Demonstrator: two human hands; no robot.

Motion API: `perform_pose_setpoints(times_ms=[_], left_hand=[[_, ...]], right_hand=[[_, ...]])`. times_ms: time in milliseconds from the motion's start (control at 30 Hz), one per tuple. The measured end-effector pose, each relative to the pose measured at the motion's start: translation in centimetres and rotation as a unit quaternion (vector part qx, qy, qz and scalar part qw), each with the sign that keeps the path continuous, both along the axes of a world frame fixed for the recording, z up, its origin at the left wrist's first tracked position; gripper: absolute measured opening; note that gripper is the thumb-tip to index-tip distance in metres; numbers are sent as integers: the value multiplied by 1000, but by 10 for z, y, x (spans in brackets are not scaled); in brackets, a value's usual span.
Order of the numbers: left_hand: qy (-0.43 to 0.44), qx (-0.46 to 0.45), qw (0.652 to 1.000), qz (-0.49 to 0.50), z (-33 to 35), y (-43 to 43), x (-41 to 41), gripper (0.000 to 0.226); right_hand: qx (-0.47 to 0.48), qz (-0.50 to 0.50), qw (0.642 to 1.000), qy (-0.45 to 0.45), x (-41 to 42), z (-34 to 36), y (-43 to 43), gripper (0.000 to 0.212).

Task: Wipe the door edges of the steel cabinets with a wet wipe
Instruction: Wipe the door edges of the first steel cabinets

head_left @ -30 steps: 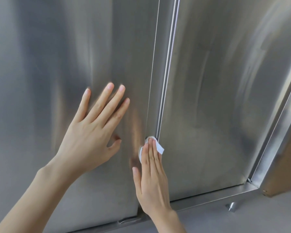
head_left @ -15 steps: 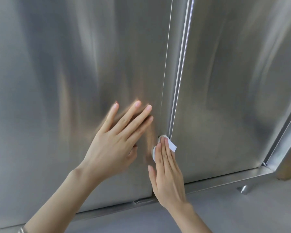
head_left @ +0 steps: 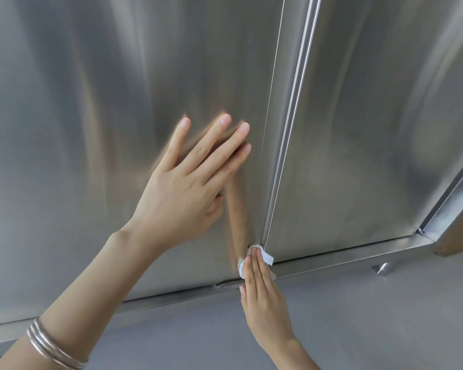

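Note:
Two steel cabinet doors fill the view: the left door (head_left: 91, 129) and the right door (head_left: 385, 129), which meet at a vertical door edge (head_left: 286, 129). My right hand (head_left: 262, 295) presses a white wet wipe (head_left: 268, 256) with straight fingers against the bottom end of that edge, just above the bottom rail. My left hand (head_left: 187, 182) lies flat on the left door, fingers straight and spread, a little left of the edge. Most of the wipe is hidden under my fingers.
A steel bottom rail (head_left: 345, 256) runs under the doors. A grey floor (head_left: 358, 316) lies below it, with a small metal foot (head_left: 382, 268) at the right. A steel frame corner (head_left: 439, 225) and a brown surface (head_left: 460, 236) stand at the far right.
My right hand has slid the wipe down the door edge to its bottom end. My left hand stays flat on the left door. The view has tilted down, showing more floor.

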State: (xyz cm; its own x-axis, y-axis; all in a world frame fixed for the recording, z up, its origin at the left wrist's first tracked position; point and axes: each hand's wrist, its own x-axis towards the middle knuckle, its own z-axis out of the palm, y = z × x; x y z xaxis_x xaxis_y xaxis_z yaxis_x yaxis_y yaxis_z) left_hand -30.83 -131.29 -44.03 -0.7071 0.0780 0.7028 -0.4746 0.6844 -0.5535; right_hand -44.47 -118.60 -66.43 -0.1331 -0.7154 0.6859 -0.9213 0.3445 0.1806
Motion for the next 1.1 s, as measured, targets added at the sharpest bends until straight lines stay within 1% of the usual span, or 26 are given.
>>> perform_pose_setpoints(times_ms=[100, 167, 233, 300, 333, 400, 467, 533, 600, 700, 767, 867, 967, 1033, 1100], left_hand=[[0, 0, 1000, -2, 0, 1, 0, 72], [2, -1, 1000, -5, 0, 1, 0, 71], [4, -1, 1000, -7, 0, 1, 0, 71], [7, -1, 1000, -7, -1, 1, 0, 71], [7, 0, 1000, -6, -1, 2, 0, 72], [0, 0, 1000, -5, 0, 2, 1, 72], [-15, -3, 1000, -6, 3, 1, 4, 72], [-34, -9, 999, -4, 6, 0, 9, 71], [-52, -9, 999, -10, 10, -1, 16, 69], [-69, 11, 997, -45, 16, 2, 23, 65], [-59, 45, 994, -81, 17, 6, 24, 63], [-35, 94, 985, -140, 19, 18, 15, 60], [-12, 132, 976, -173, 27, 39, -8, 53], [-7, 146, 971, -188, 35, 56, -27, 52], [-6, 160, 966, -204, 45, 68, -47, 56]], right_hand=[[44, -22, 998, 37, 4, -18, 9, 41], [36, -19, 999, 36, 3, -20, 10, 40], [13, 13, 999, 27, 0, -14, 13, 37], [-8, 54, 998, -5, -3, -6, 14, 34], [-12, 68, 997, -38, -5, -1, 14, 33], [0, 67, 991, -116, -4, 11, 12, 45], [15, 48, 986, -160, -1, 22, 10, 51], [19, 42, 985, -168, 2, 33, 12, 53], [12, 42, 987, -154, 6, 44, 19, 51], [-29, 47, 990, -127, 9, 66, 37, 42], [-81, 51, 989, -110, 3, 92, 52, 33], [-146, 41, 985, -85, -13, 144, 74, 31], [-212, -3, 971, -114, -33, 193, 92, 29], [-254, -27, 957, -139, -50, 216, 100, 24], [-290, -40, 946, -139, -72, 234, 102, 21]])
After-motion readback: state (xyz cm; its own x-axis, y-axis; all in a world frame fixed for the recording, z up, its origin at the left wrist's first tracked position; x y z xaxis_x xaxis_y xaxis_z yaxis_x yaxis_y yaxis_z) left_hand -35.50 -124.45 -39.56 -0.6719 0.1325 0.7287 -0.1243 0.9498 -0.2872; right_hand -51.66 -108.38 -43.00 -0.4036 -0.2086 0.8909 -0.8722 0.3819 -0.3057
